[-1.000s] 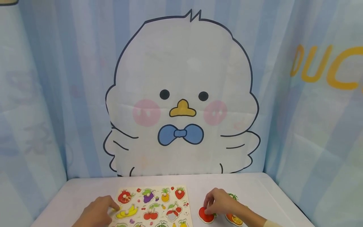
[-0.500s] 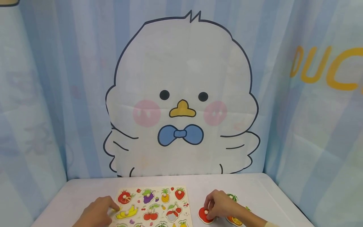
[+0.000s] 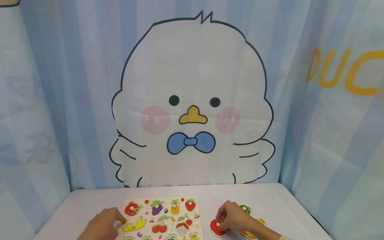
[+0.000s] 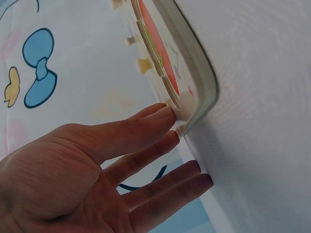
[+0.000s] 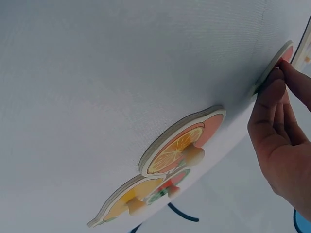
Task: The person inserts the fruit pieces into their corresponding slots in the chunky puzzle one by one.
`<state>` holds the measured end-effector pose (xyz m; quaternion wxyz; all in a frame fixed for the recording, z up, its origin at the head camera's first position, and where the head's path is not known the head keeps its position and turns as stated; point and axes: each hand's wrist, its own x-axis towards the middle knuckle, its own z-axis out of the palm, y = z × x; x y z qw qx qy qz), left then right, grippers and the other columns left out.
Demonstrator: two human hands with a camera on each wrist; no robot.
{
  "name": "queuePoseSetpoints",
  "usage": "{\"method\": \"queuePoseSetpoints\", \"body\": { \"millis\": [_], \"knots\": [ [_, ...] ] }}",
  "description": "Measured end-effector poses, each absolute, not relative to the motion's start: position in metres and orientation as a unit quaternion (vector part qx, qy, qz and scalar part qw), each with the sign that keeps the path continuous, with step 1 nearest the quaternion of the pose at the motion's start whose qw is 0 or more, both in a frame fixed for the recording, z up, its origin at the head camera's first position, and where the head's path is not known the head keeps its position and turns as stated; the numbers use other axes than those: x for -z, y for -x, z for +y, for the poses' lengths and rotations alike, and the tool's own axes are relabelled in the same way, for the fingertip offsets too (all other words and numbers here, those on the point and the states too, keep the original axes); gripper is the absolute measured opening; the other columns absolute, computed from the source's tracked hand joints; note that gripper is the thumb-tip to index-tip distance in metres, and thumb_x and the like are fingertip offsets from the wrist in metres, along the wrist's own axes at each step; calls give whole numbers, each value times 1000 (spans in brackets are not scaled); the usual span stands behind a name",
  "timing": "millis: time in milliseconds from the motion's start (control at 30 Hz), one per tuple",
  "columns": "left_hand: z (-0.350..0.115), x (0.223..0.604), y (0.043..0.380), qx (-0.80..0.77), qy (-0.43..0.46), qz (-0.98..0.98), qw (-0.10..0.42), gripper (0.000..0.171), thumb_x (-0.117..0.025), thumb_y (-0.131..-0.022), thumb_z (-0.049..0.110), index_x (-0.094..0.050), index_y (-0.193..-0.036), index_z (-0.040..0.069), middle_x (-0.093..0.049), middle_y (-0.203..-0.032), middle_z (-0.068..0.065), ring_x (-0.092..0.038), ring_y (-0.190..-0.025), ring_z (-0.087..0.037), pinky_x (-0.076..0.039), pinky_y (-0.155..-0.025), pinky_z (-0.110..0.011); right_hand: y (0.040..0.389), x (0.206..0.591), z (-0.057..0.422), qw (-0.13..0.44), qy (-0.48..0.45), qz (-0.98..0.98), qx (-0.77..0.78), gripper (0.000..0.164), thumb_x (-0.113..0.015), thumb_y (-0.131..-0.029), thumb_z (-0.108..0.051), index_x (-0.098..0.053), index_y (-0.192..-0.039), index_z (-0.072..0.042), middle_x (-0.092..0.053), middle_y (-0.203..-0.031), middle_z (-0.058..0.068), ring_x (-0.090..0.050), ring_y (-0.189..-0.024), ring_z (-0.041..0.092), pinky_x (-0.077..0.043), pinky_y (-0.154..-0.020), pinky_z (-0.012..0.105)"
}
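A narrow lane of bare counter (image 3: 288,206) between the fruit board (image 3: 171,228) and the red piece (image 3: 216,229)! Right of it, the right hand (image 3: 232,214) and its forearm (image 3: 262,230) bar the way across the orange piece (image 5: 172,154), whose knob (image 5: 195,156) pokes up. The left hand (image 3: 102,223) blocks the board's left edge; behind, it's open to the duck cloth (image 3: 192,73).

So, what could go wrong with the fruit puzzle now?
Maybe the red piece slips: the right hand has it only by the fingertips.

The forearm might bump the orange piece, since it passes in front of it in the head view. The yellow piece lies right by it, so both could get pushed.

The puzzle board could slide if knocked, as the left hand only touches its edge area.
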<state>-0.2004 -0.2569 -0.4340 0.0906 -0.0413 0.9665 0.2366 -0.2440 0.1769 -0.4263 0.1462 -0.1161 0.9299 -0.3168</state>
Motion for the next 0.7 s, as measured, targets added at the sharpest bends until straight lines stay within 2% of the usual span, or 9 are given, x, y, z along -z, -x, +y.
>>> {"method": "queuePoseSetpoints", "body": {
  "millis": [700],
  "knots": [
    [-257, 434, 198, -247, 43, 964, 85, 36, -80, -67, 5, -65, -99, 10, -62, -98, -2, -57, -91, -24, -47, -86, -57, 248, 430, 177, 151, 110, 924, 332, 13, -81, -71, -8, -70, -75, -15, -63, -68, 2, -57, -61, 15, -52, -59, 27]
  ]
}}
